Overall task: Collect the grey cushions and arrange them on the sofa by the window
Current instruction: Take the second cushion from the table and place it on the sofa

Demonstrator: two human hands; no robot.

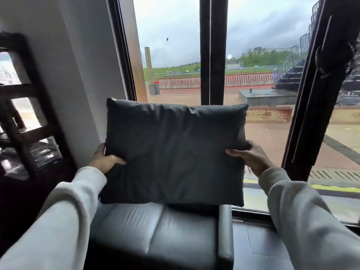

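Over at nine o'clock, a dark wooden shelf unit [23, 106] stands against the white wall; its compartments hold blurred, glinting things that cannot be told apart. Next, toward seven o'clock, the left hand [105, 160] comes out of a pale grey sleeve [64, 217] and pinches the left edge of a grey cushion [173, 152], thumb on the near face and fingers behind. The cushion is held upright at the centre of the view, clear of the seat, its top edge across the lower part of the window [214, 65]. Below it, at six o'clock, sits the grey leather sofa [155, 230], its two seat pads bare, with its right arm just beside the window sill. At four o'clock the right hand [251, 158] grips the cushion's right edge the same way, thumb in front. Beyond the glass at one o'clock lie a red-and-white fence [249, 79] and wet ground.
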